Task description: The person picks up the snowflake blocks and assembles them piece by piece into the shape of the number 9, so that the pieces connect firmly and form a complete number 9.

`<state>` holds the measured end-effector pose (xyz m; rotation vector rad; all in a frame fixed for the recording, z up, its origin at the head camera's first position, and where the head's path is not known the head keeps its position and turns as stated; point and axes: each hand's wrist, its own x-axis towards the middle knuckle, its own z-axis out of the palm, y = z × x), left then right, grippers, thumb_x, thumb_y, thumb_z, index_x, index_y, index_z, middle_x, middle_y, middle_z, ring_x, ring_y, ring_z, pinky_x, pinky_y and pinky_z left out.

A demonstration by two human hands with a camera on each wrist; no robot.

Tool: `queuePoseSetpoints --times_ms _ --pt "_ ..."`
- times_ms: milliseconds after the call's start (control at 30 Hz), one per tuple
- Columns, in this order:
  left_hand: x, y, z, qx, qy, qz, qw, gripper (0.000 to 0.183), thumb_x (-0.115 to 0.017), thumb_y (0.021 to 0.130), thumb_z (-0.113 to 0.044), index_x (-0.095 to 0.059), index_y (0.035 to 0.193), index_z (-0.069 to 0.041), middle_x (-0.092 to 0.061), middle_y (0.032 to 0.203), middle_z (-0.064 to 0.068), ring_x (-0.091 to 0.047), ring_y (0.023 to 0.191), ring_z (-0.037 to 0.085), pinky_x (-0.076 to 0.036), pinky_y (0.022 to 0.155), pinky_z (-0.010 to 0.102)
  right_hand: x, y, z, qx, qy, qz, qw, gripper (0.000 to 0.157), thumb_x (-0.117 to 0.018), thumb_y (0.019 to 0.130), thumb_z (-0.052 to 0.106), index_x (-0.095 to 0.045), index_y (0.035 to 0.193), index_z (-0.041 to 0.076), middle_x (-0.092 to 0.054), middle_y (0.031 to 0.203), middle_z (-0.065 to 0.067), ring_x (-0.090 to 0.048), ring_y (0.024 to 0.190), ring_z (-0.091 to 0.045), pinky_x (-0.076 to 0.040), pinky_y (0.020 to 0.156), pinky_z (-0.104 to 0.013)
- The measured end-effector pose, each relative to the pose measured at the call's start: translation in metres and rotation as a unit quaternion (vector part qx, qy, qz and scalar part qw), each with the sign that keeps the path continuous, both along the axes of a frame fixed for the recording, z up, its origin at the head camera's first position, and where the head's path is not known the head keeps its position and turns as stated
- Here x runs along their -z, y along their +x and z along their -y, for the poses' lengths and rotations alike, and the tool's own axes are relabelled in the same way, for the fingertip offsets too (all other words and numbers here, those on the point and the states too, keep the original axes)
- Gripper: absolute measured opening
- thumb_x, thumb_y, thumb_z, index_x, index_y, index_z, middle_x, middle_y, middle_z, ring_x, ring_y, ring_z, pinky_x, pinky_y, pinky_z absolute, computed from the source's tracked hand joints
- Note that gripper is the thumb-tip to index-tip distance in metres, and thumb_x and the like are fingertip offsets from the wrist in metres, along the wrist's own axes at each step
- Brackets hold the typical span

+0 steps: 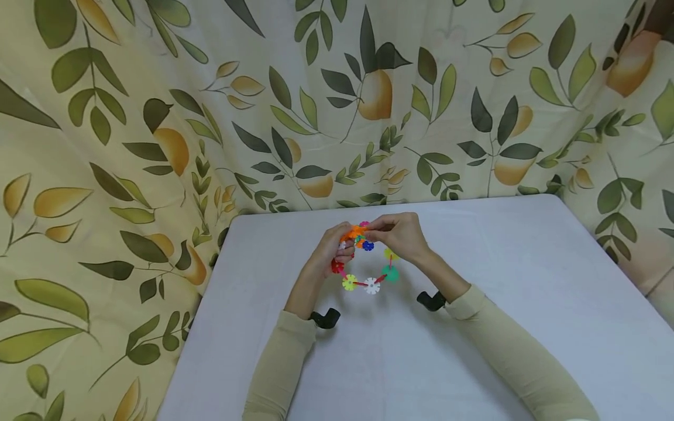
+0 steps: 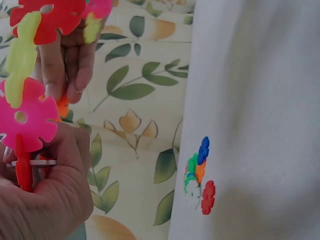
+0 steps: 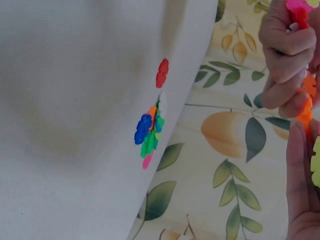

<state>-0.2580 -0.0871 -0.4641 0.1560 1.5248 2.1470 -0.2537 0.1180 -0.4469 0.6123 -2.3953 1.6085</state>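
Note:
Both hands hold a chain of notched plastic snowflake discs [image 1: 372,285], looped above the white table in the head view. My left hand [image 1: 332,248] grips the chain's left side with curled fingers. The left wrist view shows a pink disc [image 2: 31,116] and a red disc [image 2: 23,167] at that fist. My right hand [image 1: 402,237] pinches the chain at orange discs [image 3: 304,112], close beside the left fingers. Yellow, white and green discs hang along the loop's lower part. Fingers partly hide the orange discs.
On the white table [image 1: 474,362] lies a small pile of loose discs [image 2: 194,180], in blue, green, orange, white and red, seen beyond the hands. A leaf-and-fruit patterned curtain [image 1: 337,105] stands behind the table and along its sides.

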Motion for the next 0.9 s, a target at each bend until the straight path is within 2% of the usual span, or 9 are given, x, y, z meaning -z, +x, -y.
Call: queuePoseSetpoints --times_ms 133,267,433,500,600,700,800,900 --pt "0.000 -0.002 0.004 -0.016 -0.001 0.010 0.9998 0.022 -0.047 0.111 -0.031 -0.053 0.102 -0.011 -0.038 0.068 -0.003 -0.032 0.043 0.006 -0.028 0.042 0.013 0.002 -0.004 -0.003 -0.011 0.014 0.033 0.999 0.019 -0.088 0.084 0.014 -0.083 0.100 0.007 -0.080 0.093 -0.007 -0.077 0.079 -0.021 -0.061 0.070 -0.025" --pt "-0.001 -0.002 0.008 -0.028 -0.016 -0.002 0.9995 0.029 -0.056 0.107 -0.037 -0.056 0.114 -0.008 -0.039 0.069 -0.002 -0.033 0.044 0.007 -0.029 0.043 0.014 0.006 -0.011 -0.009 -0.023 0.002 0.067 0.997 0.026 -0.087 0.086 0.020 -0.082 0.108 0.009 -0.079 0.101 -0.007 -0.078 0.084 -0.021 -0.062 0.074 -0.028" --pt "-0.002 -0.004 0.009 -0.040 -0.033 -0.008 0.9986 0.038 -0.063 0.103 -0.044 -0.058 0.120 -0.011 -0.039 0.069 -0.002 -0.033 0.047 0.007 -0.028 0.044 0.015 0.014 -0.026 -0.018 -0.034 -0.056 0.105 0.992 0.028 -0.075 0.098 0.021 -0.076 0.114 -0.002 -0.077 0.106 -0.021 -0.078 0.086 -0.032 -0.063 0.078 -0.041" --pt "-0.002 -0.004 0.009 -0.042 -0.039 -0.009 0.9983 0.039 -0.065 0.102 -0.045 -0.061 0.120 -0.012 -0.037 0.067 -0.002 -0.032 0.046 0.008 -0.028 0.044 0.015 0.019 -0.032 -0.020 -0.018 -0.049 0.120 0.991 0.029 -0.072 0.100 0.021 -0.075 0.114 -0.004 -0.076 0.106 -0.022 -0.078 0.086 -0.034 -0.063 0.077 -0.043" --pt "-0.002 -0.005 0.009 -0.044 -0.054 -0.015 0.9974 0.040 -0.071 0.098 -0.045 -0.067 0.114 -0.009 -0.035 0.063 -0.003 -0.031 0.046 0.009 -0.026 0.044 0.017 0.026 -0.041 -0.023 0.014 0.014 0.143 0.989 0.027 -0.071 0.101 0.022 -0.076 0.113 -0.002 -0.077 0.103 -0.019 -0.078 0.087 -0.030 -0.063 0.077 -0.040" --pt "0.000 -0.006 0.009 -0.043 -0.070 -0.029 0.9962 0.047 -0.078 0.093 -0.044 -0.071 0.112 -0.003 -0.033 0.060 -0.004 -0.029 0.047 0.009 -0.026 0.045 0.018 0.035 -0.048 -0.023 0.032 0.104 0.159 0.981 0.024 -0.072 0.100 0.020 -0.077 0.113 0.001 -0.078 0.101 -0.015 -0.077 0.089 -0.027 -0.063 0.077 -0.035" --pt "0.002 -0.006 0.008 -0.040 -0.077 -0.038 0.9955 0.049 -0.081 0.091 -0.044 -0.071 0.112 -0.001 -0.032 0.061 -0.003 -0.029 0.048 0.010 -0.027 0.045 0.018 0.044 -0.052 -0.019 0.025 0.188 0.168 0.967 0.024 -0.074 0.098 0.018 -0.077 0.113 0.000 -0.078 0.102 -0.013 -0.073 0.093 -0.027 -0.060 0.081 -0.037" --pt "0.003 -0.005 0.006 -0.037 -0.064 -0.037 0.9965 0.045 -0.080 0.091 -0.043 -0.071 0.110 -0.004 -0.033 0.063 -0.003 -0.028 0.049 0.009 -0.026 0.046 0.017 0.051 -0.056 -0.013 0.011 0.240 0.177 0.954 0.029 -0.077 0.095 0.018 -0.075 0.115 -0.002 -0.076 0.105 -0.014 -0.070 0.096 -0.029 -0.059 0.086 -0.041"
